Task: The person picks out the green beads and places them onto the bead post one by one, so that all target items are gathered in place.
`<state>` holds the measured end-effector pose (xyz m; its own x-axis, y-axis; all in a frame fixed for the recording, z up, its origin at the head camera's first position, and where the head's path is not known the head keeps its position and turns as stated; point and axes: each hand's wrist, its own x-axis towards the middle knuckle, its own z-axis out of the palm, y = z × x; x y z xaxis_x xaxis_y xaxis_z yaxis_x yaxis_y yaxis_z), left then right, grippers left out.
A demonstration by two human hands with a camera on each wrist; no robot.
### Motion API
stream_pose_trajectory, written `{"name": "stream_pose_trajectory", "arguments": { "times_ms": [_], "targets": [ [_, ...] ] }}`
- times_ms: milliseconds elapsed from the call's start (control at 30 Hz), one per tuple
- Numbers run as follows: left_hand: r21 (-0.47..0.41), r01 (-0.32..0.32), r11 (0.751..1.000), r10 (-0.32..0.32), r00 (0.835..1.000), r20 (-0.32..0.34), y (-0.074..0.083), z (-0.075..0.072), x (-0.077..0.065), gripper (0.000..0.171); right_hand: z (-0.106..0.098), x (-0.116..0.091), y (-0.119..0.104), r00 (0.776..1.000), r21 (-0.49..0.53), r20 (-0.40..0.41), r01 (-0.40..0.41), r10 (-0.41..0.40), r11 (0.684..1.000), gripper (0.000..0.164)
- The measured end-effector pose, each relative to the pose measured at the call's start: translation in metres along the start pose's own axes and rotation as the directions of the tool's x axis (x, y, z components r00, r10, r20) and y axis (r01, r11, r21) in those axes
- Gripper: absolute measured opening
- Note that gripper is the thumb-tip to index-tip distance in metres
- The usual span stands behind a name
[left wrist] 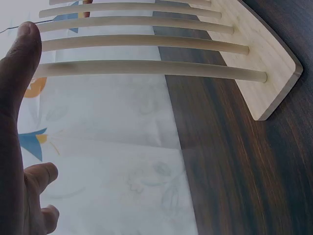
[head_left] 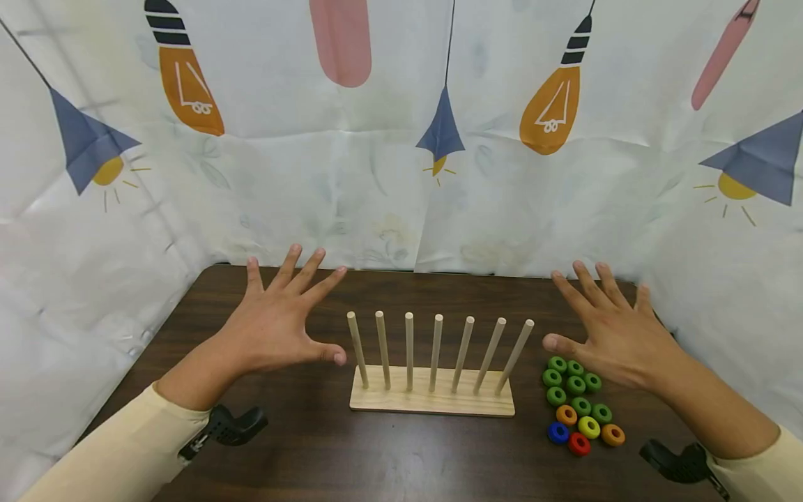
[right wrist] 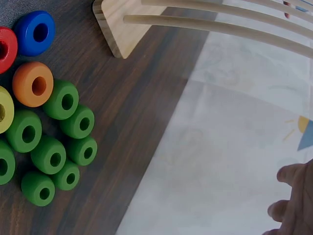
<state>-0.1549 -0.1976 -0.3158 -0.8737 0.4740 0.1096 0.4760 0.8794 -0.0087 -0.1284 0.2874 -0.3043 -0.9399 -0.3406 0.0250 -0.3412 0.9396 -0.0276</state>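
Note:
A wooden peg rack (head_left: 433, 402) stands on the table, its several upright pegs (head_left: 409, 352) bare. My left hand (head_left: 276, 324) hovers to its left, fingers spread and holding nothing; its thumb also shows in the left wrist view near the pegs (left wrist: 146, 68). To the rack's right my right hand (head_left: 617, 335) is held up with spread fingers, above and behind a group of beads. Several green beads (head_left: 575, 385) lie there with a blue bead (head_left: 558, 432), a red bead (head_left: 579, 444), a yellow bead (head_left: 588, 427) and two orange beads (head_left: 613, 435).
The dark wood table (head_left: 401, 453) ends at the back against a white printed cloth (head_left: 282, 188), which also hangs at both sides. Each wrist wears a black camera mount, one at the left sleeve (head_left: 125, 446) and one at the right sleeve (head_left: 759, 460).

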Motion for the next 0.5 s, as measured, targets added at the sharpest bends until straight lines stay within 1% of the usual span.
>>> {"name": "stream_pose_trajectory", "arguments": {
  "times_ms": [133,233,300,400,500],
  "targets": [
    [-0.018,-0.002,1.000,0.002,1.000,-0.003,0.001,0.003,-0.001,0.125,0.000,-0.001,0.002,1.000,0.002,-0.007,0.001,-0.001,1.000,0.096],
    [-0.049,-0.008,0.999,0.008,1.000,0.001,0.001,0.009,-0.003,0.127,0.003,-0.003,0.004,1.000,0.004,-0.013,0.008,-0.008,1.000,0.098],
    [-0.079,-0.015,0.997,0.015,1.000,0.004,0.002,0.015,-0.006,0.128,0.006,-0.006,0.007,1.000,0.004,-0.020,0.015,-0.015,1.000,0.099],
    [-0.119,-0.035,0.992,0.034,0.999,-0.011,0.003,0.026,-0.009,0.127,0.012,-0.010,0.011,0.999,0.004,-0.037,0.026,-0.026,1.000,0.100],
    [-0.163,-0.054,0.985,0.052,0.998,-0.020,0.005,0.038,-0.012,0.124,0.020,-0.012,0.014,0.999,0.028,-0.039,0.025,-0.023,0.999,0.101]
  ]
}}
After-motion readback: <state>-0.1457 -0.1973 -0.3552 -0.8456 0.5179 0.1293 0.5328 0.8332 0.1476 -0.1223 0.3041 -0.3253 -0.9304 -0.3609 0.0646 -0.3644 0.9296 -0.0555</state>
